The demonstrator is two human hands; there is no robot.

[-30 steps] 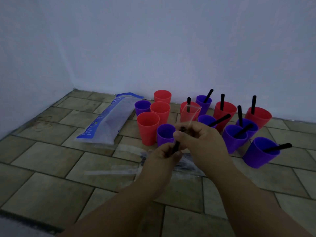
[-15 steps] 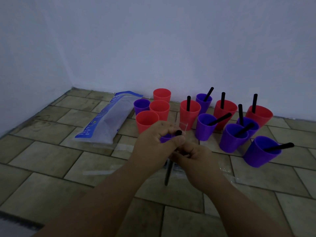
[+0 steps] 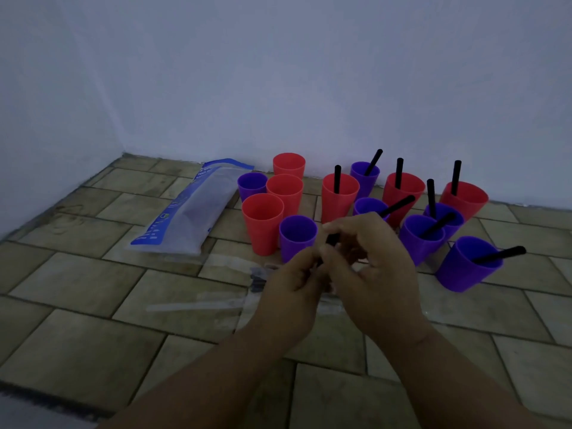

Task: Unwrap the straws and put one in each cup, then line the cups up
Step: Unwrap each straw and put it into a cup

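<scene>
Red and purple cups stand on the tiled floor by the wall. Several on the right hold black straws, such as the red cup (image 3: 340, 193) and the near purple cup (image 3: 467, 263). Several on the left hold none, among them a purple cup (image 3: 297, 235) and a red cup (image 3: 262, 221). My left hand (image 3: 292, 281) and my right hand (image 3: 368, 261) meet in front of the cups and both pinch one black straw (image 3: 331, 239), whose top end shows between the fingers. Most of that straw is hidden by my hands.
A blue and clear straw bag (image 3: 188, 212) lies left of the cups. Clear wrappers (image 3: 198, 305) and a few wrapped straws (image 3: 258, 278) lie on the tiles under my hands. Walls close off the back and left.
Both hands have come together again around the straw. The straw that hung below my right hand is now drawn up between the fingers, with only its top end showing.
</scene>
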